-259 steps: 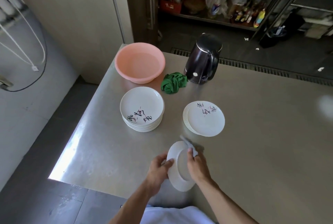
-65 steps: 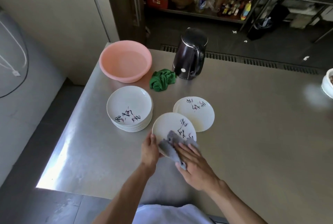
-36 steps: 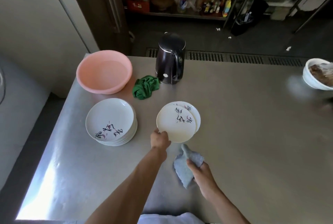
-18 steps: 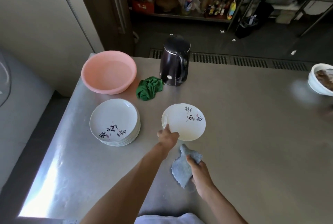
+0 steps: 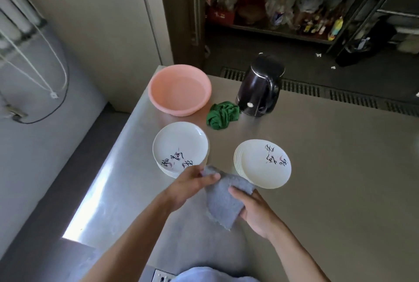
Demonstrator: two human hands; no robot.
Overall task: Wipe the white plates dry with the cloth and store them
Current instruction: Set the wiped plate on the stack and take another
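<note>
Two stacks of white plates with black writing stand on the steel table. The left stack [image 5: 180,148] is deeper; the right stack [image 5: 263,163] is flatter. Between them and nearer to me, a grey cloth [image 5: 223,200] is held above the table by both hands. My left hand [image 5: 192,182] pinches its upper left corner, just in front of the left stack. My right hand [image 5: 254,210] grips its right side from below, near the front rim of the right stack. Neither hand touches a plate.
A pink basin [image 5: 180,90] sits at the table's far left corner, a black kettle [image 5: 260,88] to its right, a crumpled green cloth [image 5: 223,115] between them. The table's left edge [image 5: 106,168] drops to the floor. Shelves with bottles stand beyond.
My left hand has let go of the plate it laid on the right stack and has come back to take the cloth's corner. My right hand has lifted the cloth.
</note>
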